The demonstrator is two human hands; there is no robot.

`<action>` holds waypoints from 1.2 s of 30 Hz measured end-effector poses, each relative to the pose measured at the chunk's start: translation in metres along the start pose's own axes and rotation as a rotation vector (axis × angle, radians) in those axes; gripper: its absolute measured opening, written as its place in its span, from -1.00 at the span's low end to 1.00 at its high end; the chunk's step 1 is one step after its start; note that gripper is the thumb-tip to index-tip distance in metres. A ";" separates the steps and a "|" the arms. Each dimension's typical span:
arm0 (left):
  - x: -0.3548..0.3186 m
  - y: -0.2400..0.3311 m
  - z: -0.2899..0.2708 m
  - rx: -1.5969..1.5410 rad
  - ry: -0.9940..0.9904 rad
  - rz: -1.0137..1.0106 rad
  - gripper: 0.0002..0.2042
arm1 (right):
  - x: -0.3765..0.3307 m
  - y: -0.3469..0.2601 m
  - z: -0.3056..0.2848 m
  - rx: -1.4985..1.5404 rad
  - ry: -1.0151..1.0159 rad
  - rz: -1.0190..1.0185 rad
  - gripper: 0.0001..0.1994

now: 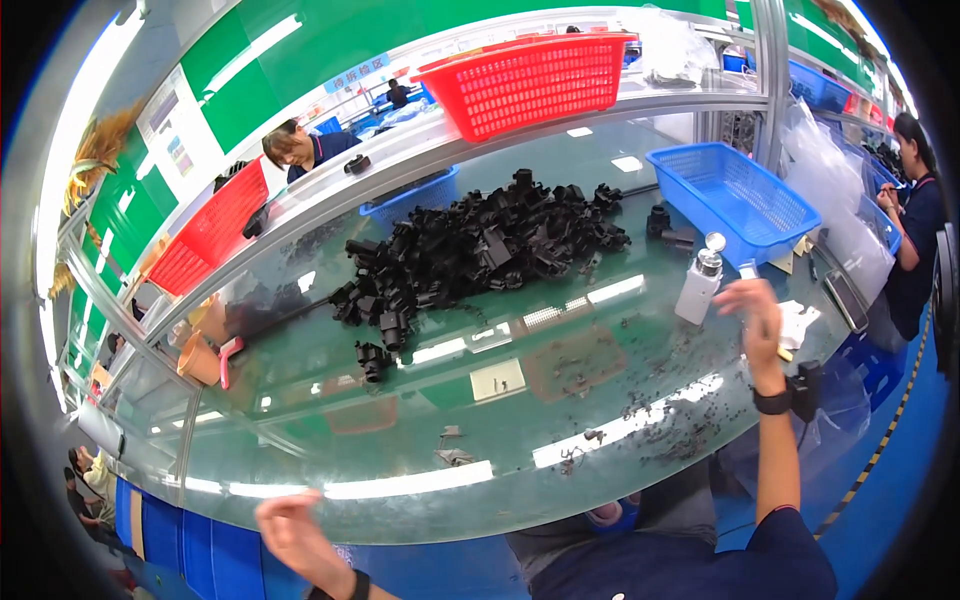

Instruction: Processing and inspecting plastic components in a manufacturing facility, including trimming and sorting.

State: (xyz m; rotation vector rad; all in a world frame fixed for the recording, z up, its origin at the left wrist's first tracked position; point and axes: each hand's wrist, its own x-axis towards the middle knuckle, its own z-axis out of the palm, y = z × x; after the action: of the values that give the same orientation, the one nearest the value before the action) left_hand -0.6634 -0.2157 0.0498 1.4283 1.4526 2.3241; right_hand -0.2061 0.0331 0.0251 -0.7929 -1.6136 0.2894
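My left hand (pixel 293 535) hovers at the table's near edge on the left, fingers loosely bent and nothing visible in them. On the right, my right hand (pixel 756 318) is raised over the glass-topped table with its fingers apart. Beside its fingertips stands a white pump bottle (pixel 697 290) with a metal top; I see no grip on it. A crumpled white tissue (pixel 797 325) and a thin yellow-ended tool (pixel 784 354) lie by the wrist. Farther off, a big heap of black plastic parts (pixel 490 245) covers the table's middle, with one black part (pixel 373 361) at its near end.
A blue basket (pixel 735 205) stands at the back right, near a phone (pixel 847 301). Red baskets (pixel 530 90) sit on the raised shelf. Small black scraps (pixel 650 425) litter the near right. A pink-handled brush (pixel 228 360) is at left. Co-workers (pixel 908 230) are beyond.
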 end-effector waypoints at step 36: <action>-0.005 -0.135 0.211 0.473 -0.957 0.084 -0.88 | -0.066 0.065 -0.088 -0.678 -0.285 0.798 -0.76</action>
State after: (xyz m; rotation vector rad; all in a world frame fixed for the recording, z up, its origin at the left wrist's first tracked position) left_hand -0.5625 0.0010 -0.0246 2.2572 1.6044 0.9780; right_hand -0.1014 0.0171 -0.0460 -1.9956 -1.5953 0.4335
